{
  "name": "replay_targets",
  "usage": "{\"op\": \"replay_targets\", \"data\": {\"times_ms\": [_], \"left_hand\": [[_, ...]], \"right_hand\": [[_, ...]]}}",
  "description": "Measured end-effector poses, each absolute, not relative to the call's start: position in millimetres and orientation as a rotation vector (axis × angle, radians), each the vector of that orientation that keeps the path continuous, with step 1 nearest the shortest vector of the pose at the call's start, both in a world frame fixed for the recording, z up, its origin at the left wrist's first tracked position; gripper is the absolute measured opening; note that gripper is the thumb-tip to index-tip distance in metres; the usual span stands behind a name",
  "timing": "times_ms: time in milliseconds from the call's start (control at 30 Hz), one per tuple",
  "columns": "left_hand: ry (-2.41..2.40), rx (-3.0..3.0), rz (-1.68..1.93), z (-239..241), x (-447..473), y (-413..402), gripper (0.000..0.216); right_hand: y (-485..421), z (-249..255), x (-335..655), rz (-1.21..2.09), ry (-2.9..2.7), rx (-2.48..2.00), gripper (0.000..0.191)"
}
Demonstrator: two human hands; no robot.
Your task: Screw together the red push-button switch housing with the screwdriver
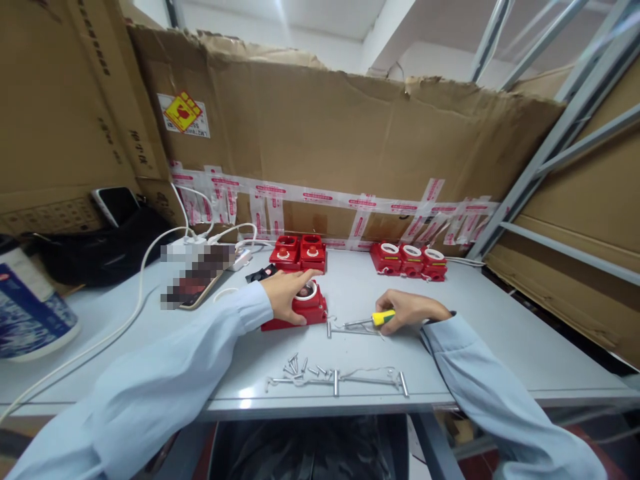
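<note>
Left grip: left hand (287, 295) lies fingers-spread over the top of a red unit (305, 310), pinning it to the bench (500, 333) rather than closing round it. Right grip: right hand (407, 310) is curled tight round the yellow handle of a screwdriver (373, 320), shaft lying low and pointing left toward the red unit; tip sits just beside a T-shaped metal pin (350, 329) w/ thin wire (can't tell if tip touches it).

Red unit sits near the bench centre, a white ring on its top partly hidden under the fingers. Both arms wear light blue sleeves.

Nearer the front edge: a small scatter of screws (300, 367) and a longer row of metal pins (340, 381) strung w/ wire.

Behind the red unit: two red units w/ button tops (299, 253), touching each other. To the right at the back, well apart from the hands: three red units w/ white rings (409, 260) in a row, side by side.

Left side: a phone (197, 283) (blurred out), a white power strip (235, 257) w/ white cables, a black bag (100, 250) w/ another phone leaning above it, and a blue-and-white tub (30, 307) at the edge. A taped cardboard wall (350, 140) stands along the back; metal shelving frame (550, 140) at right.
</note>
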State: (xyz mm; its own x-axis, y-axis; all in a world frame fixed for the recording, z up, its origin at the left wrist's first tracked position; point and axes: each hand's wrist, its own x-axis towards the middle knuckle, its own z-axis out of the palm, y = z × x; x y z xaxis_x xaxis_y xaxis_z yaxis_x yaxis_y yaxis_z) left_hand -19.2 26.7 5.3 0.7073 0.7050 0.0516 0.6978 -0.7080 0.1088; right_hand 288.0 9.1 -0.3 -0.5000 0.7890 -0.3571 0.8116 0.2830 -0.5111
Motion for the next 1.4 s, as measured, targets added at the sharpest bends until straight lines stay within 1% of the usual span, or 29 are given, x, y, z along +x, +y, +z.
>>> {"op": "replay_targets", "data": {"times_ms": [267, 400, 533, 667, 867, 1000, 1100, 1267, 1400], "left_hand": [[1.130, 2.772, 0.232, 21.2, -16.0, 21.5, 0.085], [1.081, 2.779, 0.273, 35.2, -7.0, 13.0, 0.083], [1.034, 2.852, 0.219, 43.4, 5.0, 8.2, 0.088], [0.990, 2.901, 0.121, 40.0, 18.7, 7.4, 0.093], [0.940, 2.906, 0.057, 27.2, 32.8, 11.2, 0.094], [0.941, 2.935, 0.027, 22.6, 39.7, 12.6, 0.098], [0.906, 2.961, 0.004, 21.7, 47.1, 12.0, 0.097], [0.852, 2.983, -0.008, 18.1, 58.9, 12.8, 0.095], [0.824, 2.930, 0.004, 13.9, 58.0, 15.5, 0.095]], "right_hand": [[11.1, -8.5, 270.2, -0.974, 2.636, 1.554, 0.038], [7.9, 4.2, 276.5, -1.038, 2.706, 1.592, 0.038], [8.4, 18.9, 301.9, -0.900, 2.650, 1.701, 0.033], [10.4, 24.5, 325.9, -0.886, 2.605, 1.732, 0.031], [8.5, 26.1, 340.3, -0.984, 2.559, 1.697, 0.033], [6.2, 29.5, 338.5, -1.019, 2.576, 1.869, 0.038], [5.9, 31.0, 335.3, -1.008, 2.584, 2.004, 0.043], [5.9, 29.5, 331.1, -0.997, 2.613, 2.035, 0.042], [1.6, 28.6, 313.8, -1.060, 2.739, 2.037, 0.042]]}}
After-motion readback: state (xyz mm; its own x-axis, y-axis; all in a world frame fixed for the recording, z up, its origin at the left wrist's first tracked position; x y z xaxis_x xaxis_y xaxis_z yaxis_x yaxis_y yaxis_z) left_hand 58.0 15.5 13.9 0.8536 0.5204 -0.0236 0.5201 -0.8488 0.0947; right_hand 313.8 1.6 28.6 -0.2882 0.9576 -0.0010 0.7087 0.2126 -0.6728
